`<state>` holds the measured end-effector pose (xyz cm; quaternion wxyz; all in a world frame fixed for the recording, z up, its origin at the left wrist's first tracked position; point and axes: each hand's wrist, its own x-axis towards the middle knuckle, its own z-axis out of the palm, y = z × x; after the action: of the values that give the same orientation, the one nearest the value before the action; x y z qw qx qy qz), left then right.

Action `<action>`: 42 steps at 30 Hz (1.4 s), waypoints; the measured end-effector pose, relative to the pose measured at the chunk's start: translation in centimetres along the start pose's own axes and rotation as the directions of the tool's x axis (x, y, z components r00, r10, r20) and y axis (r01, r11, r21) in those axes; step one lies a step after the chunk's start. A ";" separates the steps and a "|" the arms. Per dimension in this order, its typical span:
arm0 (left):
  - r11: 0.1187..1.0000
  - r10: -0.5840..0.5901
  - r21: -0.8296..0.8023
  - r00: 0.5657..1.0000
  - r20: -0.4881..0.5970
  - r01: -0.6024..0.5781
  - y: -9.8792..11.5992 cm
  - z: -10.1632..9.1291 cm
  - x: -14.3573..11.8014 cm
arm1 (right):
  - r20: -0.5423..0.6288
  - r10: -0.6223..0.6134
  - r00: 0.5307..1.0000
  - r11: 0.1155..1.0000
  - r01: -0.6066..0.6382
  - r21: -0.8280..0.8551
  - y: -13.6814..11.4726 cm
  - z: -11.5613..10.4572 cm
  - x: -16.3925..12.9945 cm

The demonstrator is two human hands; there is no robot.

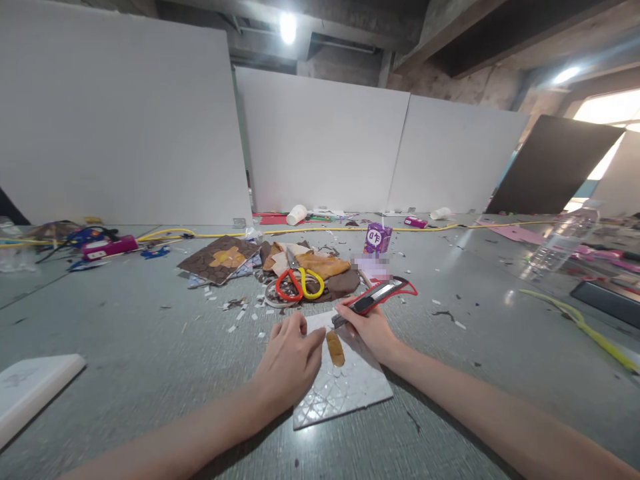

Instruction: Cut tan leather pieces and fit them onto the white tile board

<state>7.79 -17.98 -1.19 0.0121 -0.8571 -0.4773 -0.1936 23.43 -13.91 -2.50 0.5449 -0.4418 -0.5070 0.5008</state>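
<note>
A white board scored with a diamond pattern lies flat on the grey table in front of me. An oblong mustard-brown piece rests on it. My right hand grips a red and black utility knife, its front end pointing down and left toward the board's upper part. At the board's left side, my left hand has bent fingers and steadies the board, with its thumb and index finger close to the brown piece and the knife's front end. The knife's exact contact point is too small to make out.
Red-and-yellow-handled scissors lie on brown and tan scraps beyond my hands. A brown panel with an orange flower is left of them. A purple drink carton, plastic bottle and white box stand around; a yellow cable crosses behind.
</note>
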 end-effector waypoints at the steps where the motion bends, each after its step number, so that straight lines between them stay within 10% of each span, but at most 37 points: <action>1: 1.000 0.015 -0.019 1.000 -0.011 -0.015 0.0 0.0 0.0 | -0.005 0.003 1.000 1.000 -0.003 0.007 0.0 0.0 0.0; 10: 0.916 0.401 -0.055 0.915 0.055 -0.398 0.5 -0.5 -0.5 | -0.032 -0.010 0.999 1.000 0.010 -0.012 -0.6 0.0 -0.4; 24: 0.996 0.092 0.013 0.995 0.024 -0.093 0.0 0.2 -0.2 | 0.168 -0.055 0.984 0.968 0.094 -0.232 -0.4 -0.7 -0.5; 42: 0.978 0.161 0.124 0.986 0.044 -0.166 0.3 -0.2 -0.3 | 0.094 0.027 0.995 0.989 -0.013 -0.148 -0.6 -0.1 -0.2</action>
<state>7.85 -18.40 -1.06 0.0745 -0.8940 -0.4167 -0.1466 23.64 -14.13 -1.90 0.4809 -0.4615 -0.5634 0.4882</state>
